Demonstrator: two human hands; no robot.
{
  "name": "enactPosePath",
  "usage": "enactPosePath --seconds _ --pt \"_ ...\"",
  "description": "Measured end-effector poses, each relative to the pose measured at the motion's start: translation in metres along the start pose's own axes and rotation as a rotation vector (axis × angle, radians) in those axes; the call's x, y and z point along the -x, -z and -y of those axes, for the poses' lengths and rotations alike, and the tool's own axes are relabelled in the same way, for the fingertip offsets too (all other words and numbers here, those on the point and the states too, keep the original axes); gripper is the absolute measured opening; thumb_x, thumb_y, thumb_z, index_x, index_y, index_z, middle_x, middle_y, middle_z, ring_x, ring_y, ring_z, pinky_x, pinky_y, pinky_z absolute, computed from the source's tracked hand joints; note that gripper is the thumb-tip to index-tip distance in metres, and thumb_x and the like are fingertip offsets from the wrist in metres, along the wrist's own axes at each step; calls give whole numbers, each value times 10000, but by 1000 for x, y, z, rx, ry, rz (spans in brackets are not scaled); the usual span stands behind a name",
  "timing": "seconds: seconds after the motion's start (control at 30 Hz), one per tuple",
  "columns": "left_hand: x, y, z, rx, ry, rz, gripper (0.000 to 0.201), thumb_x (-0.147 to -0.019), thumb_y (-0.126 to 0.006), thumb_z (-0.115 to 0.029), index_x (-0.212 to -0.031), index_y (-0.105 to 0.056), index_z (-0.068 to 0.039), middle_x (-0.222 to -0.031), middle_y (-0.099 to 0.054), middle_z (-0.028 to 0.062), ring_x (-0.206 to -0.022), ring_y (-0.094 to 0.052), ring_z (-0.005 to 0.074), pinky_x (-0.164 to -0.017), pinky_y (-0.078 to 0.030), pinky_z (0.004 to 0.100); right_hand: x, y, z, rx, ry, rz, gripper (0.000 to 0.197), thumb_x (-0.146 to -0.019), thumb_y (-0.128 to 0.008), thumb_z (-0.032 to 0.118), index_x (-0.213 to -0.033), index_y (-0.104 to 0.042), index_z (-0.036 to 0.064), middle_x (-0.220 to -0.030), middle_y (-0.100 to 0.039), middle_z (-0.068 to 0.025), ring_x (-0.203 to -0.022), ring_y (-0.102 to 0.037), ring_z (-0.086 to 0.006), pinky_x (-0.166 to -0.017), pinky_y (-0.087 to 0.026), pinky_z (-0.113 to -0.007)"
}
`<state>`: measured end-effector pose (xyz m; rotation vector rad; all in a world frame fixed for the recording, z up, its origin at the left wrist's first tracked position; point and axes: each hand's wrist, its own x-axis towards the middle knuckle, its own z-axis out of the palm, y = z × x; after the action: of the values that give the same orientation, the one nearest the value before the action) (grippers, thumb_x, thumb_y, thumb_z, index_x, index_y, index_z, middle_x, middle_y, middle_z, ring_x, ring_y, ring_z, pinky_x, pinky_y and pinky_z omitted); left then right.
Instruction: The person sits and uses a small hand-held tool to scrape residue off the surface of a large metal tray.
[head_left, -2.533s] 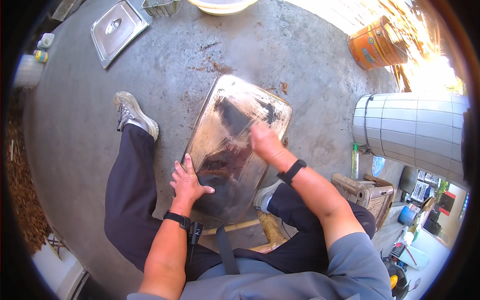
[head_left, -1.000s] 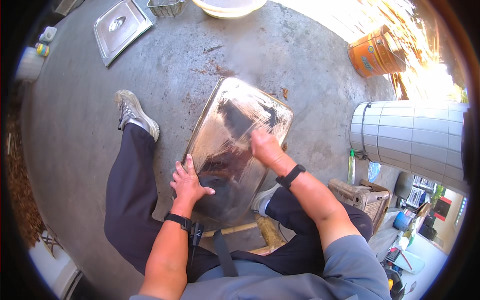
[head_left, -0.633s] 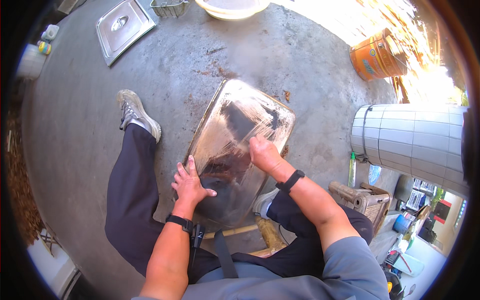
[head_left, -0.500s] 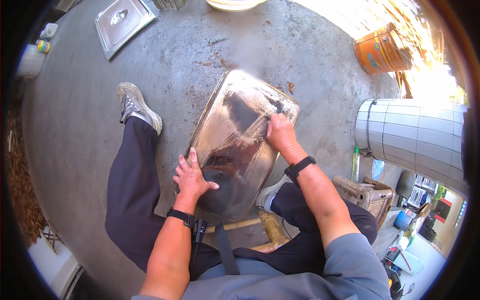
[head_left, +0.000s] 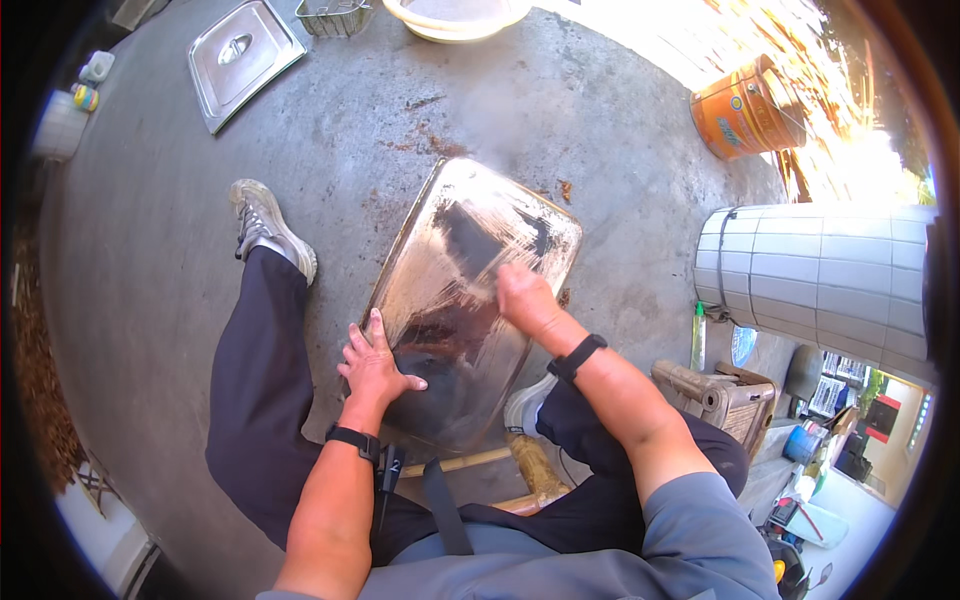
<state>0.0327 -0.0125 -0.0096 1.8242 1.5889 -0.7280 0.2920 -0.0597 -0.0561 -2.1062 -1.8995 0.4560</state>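
A rectangular metal pan [head_left: 455,215] with rounded corners lies tilted between my legs. Its surface is blackened and brown, with scratched streaks and brighter bare metal toward the far end. My left hand [head_left: 374,368] rests on the pan's left edge, fingers spread and thumb out over the dark surface. Over the right half of the pan, my right hand [head_left: 527,298] is closed in a fist against the streaked area. Whatever the fist grips is hidden beneath the fingers.
A steel lid [head_left: 240,62], a wire basket [head_left: 335,18] and a pale round basin [head_left: 455,25] sit on the concrete floor at the far side. To the right are an orange bucket [head_left: 735,110], a white-tiled pillar [head_left: 800,265] and a bamboo stool [head_left: 720,395].
My right fist has moved left and nearer to me across the pan, away from its right edge. My left hand keeps its place on the pan. The view has shifted slightly.
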Motion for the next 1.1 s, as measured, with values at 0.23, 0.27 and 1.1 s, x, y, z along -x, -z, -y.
enactPosePath --seconds 0.23,0.27,1.1 --pt "-1 4 -8 0 -27 -1 1488 -420 -929 -436 -1516 42 -171 -1506 -116 285 -1321 -292 463 -1005 -331 592 -12 18 -30 51 -111 -176 64 -788 -545 43 -835 -510 18 -788 -548 -187 -691 -599 -364 -617 -513 -451" --pt "-2 2 -7 5 -17 3 1466 -428 -926 -434 -1519 25 -195 -1510 -121 278 -1321 -291 460 -1000 -323 611 -9 12 -27 8 -67 -153 73 -773 -553 41 -826 -509 19 -783 -544 -188 -695 -599 -363 -624 -513 -453" --pt "0 5 -8 46 -33 -30 1482 -410 -939 -397 -1517 24 -180 -1499 -139 283 -1333 -273 465 -1015 -322 589 -2 3 -7 -6 -43 -117 57 -768 -550 50 -808 -523 21 -751 -553 -190 -686 -602 -368 -626 -516 -453"
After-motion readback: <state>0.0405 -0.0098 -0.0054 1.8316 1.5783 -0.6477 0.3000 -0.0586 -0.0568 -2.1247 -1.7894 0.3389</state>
